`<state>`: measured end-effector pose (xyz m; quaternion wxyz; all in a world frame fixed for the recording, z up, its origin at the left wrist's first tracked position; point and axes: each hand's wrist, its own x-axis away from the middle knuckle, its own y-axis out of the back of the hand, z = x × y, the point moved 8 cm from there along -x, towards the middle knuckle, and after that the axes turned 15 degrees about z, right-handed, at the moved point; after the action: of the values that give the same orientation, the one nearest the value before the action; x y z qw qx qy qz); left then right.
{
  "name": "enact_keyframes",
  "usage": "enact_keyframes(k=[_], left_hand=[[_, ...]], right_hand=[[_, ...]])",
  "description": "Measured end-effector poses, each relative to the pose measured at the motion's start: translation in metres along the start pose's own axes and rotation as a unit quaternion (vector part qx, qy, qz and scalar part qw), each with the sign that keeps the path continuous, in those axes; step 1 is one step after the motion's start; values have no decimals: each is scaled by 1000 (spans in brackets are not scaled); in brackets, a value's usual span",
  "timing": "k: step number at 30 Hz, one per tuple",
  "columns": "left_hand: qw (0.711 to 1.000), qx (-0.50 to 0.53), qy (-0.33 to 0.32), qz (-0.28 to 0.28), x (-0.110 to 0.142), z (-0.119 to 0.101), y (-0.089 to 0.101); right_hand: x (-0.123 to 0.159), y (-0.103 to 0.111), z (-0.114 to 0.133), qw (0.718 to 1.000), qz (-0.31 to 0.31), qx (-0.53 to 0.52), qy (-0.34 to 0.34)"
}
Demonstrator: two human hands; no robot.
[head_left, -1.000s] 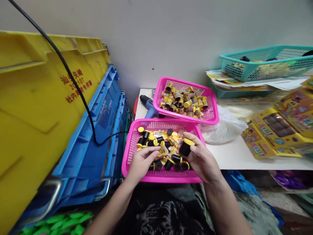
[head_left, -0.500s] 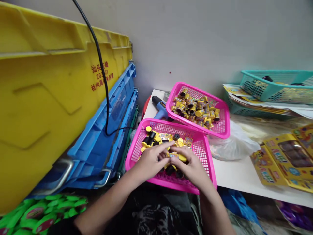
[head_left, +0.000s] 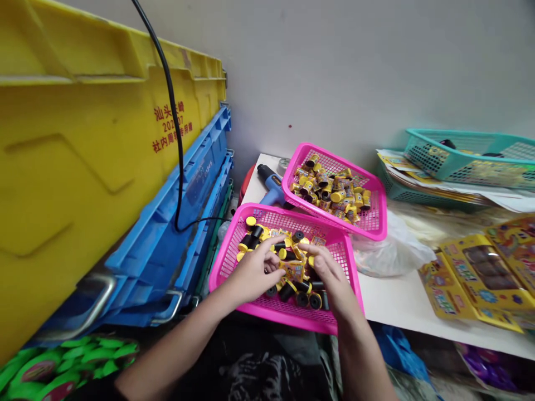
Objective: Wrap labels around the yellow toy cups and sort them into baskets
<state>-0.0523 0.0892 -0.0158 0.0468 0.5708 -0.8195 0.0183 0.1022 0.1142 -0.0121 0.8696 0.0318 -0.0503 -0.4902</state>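
Both my hands are inside the near pink basket (head_left: 284, 318), which holds several small black tubs with yellow caps (head_left: 302, 299) and loose yellow printed labels. My left hand (head_left: 251, 273) pinches, with its fingertips reaching right toward a yellow label (head_left: 293, 271) that lies between the hands. My right hand (head_left: 330, 278) is curled, fingers bent over the label's other side and over a small tub that is mostly hidden beneath them.
A second pink basket (head_left: 371, 223) of labelled tubs is propped behind. A blue heat gun (head_left: 271, 182) lies at its left, its black cable (head_left: 178, 156) crossing stacked yellow (head_left: 83, 145) and blue crates (head_left: 175, 223). Teal baskets (head_left: 468, 161), a plastic bag (head_left: 393, 250) and yellow toy boxes (head_left: 476, 273) are at the right.
A second ago my right hand held a black tub up, apart from the left. Both hands have since come together low in the basket around the yellow label. The view turned left.
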Motion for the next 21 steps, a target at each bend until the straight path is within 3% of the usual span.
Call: enact_keyframes(k=[2,4,9,12,14,17,21], left_hand=[[998,-44,-7,50,1,-9,-1],[997,-39,-21,62,1,-14,-1],[987,153,-46,17,-4,1,-9],[953,297,-20,-47,-5,23,-15],[928,364,9,-79,-4,36,-17],[915,391,26,-99,-2,43,-13],[941,318,23,-116,2,43,3]], right_hand=[[-6,-4,9,991,83,103,-11],[-11,-10,10,983,125,130,-19],[-15,-19,-8,999,35,-22,-5],[-11,-25,-24,993,-22,-116,-3],[-6,-30,-29,988,-26,-154,-1],[-1,-35,-30,973,12,-232,-7],[7,-17,-23,950,-16,-310,-21]])
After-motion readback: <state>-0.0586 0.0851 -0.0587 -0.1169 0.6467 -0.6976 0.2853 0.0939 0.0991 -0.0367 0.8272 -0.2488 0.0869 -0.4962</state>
